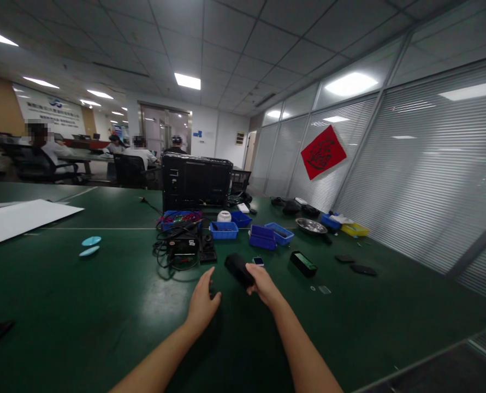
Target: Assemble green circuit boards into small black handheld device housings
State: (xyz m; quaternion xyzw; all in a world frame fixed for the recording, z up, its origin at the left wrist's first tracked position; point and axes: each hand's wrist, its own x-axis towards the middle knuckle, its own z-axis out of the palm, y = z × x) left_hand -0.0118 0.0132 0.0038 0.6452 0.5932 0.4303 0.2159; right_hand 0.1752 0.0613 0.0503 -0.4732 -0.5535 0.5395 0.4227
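My right hand (262, 285) is closed around the near right end of a black oblong box (238, 269), tilted over the green table (124, 305). My left hand (203, 299) hovers to the left of the box, fingers apart and holding nothing. Just behind the box lies a small device with a pale screen (258, 261). To the right stands a similar black case (303, 264) with a green inside showing. Near it are a small white ring (312, 288) and a clear square plate (325, 290).
Behind my hands sit a black station with cables (183, 246), a blue bin (224, 231), a purple-blue box (262, 237), a baseball (224, 216) and a metal bowl (310, 226). A large black computer case (197, 183) stands farther back. Flat black pieces (363, 269) lie right; light-blue pieces (89, 251) left.
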